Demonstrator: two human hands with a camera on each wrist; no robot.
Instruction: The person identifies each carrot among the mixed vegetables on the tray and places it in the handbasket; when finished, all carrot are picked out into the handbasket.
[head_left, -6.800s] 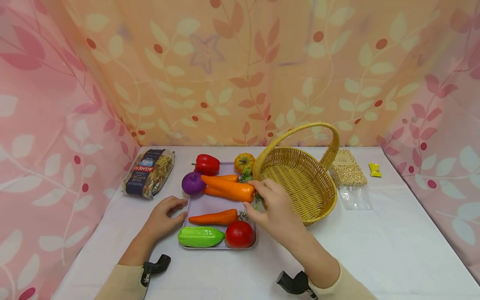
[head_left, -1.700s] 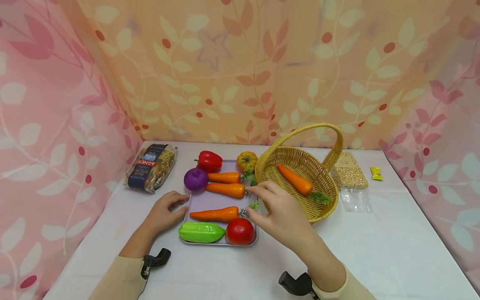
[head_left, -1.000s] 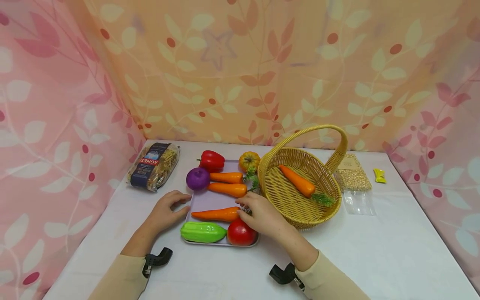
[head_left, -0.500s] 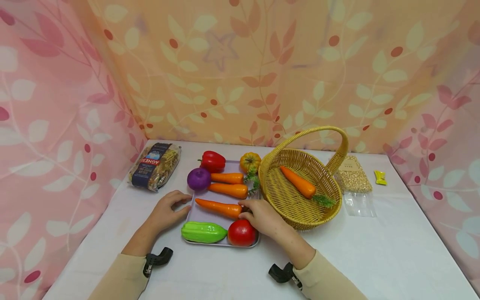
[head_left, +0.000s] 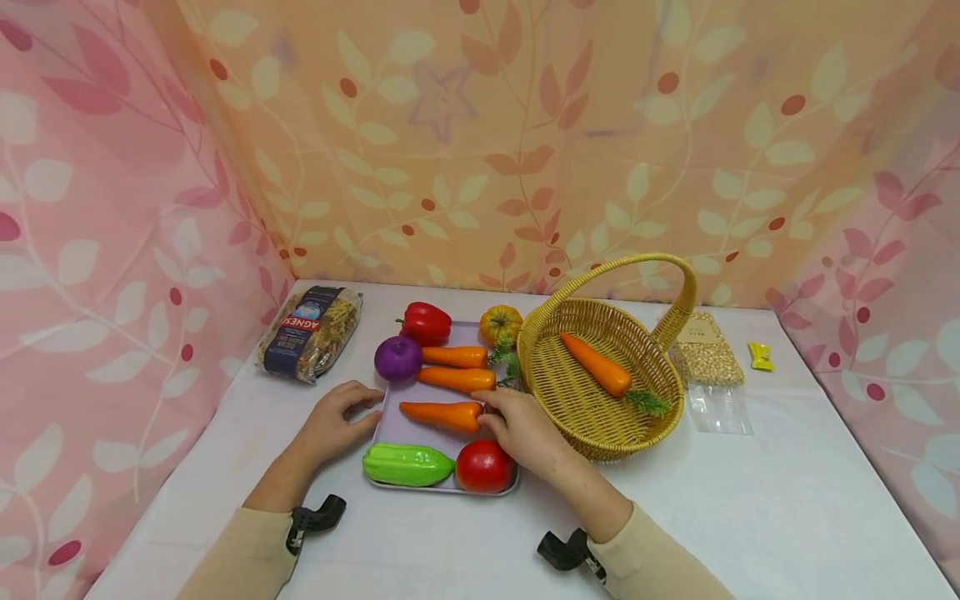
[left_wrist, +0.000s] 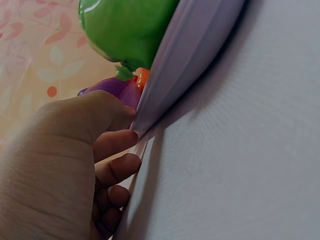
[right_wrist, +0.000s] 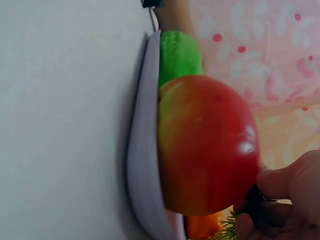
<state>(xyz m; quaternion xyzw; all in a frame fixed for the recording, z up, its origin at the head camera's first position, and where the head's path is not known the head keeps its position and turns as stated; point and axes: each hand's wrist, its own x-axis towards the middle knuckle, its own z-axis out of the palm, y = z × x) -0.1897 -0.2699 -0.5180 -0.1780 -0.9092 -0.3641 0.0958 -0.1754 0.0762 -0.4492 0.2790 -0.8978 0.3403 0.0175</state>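
In the head view my right hand (head_left: 521, 427) pinches an orange carrot (head_left: 442, 415) by its stem end, with the tip pointing left over the lilac tray (head_left: 393, 429). The right wrist view shows the thumb and fingers around the dark base of the green leaves; a red tomato (right_wrist: 210, 145) hides much of the carrot. My left hand (head_left: 327, 425) rests at the tray's left edge, its fingertips and thumb touching the rim (left_wrist: 165, 80). Two more carrots (head_left: 456, 380) lie farther back on the tray. Another carrot (head_left: 597, 365) lies in the wicker basket (head_left: 573, 417).
A green ridged vegetable (head_left: 407, 464) lies at the tray's front. A purple onion (head_left: 398, 358), red bell pepper (head_left: 425, 323) and small pumpkin (head_left: 501, 325) sit toward its back. Pasta (head_left: 310, 333), a bag of grains (head_left: 705, 350) and a yellow packet (head_left: 761, 356) flank them.
One carrot went from the right hand into the basket. The right hand then moved to the front carrot, took its stem end and shifted it slightly back and right. The left hand stayed.
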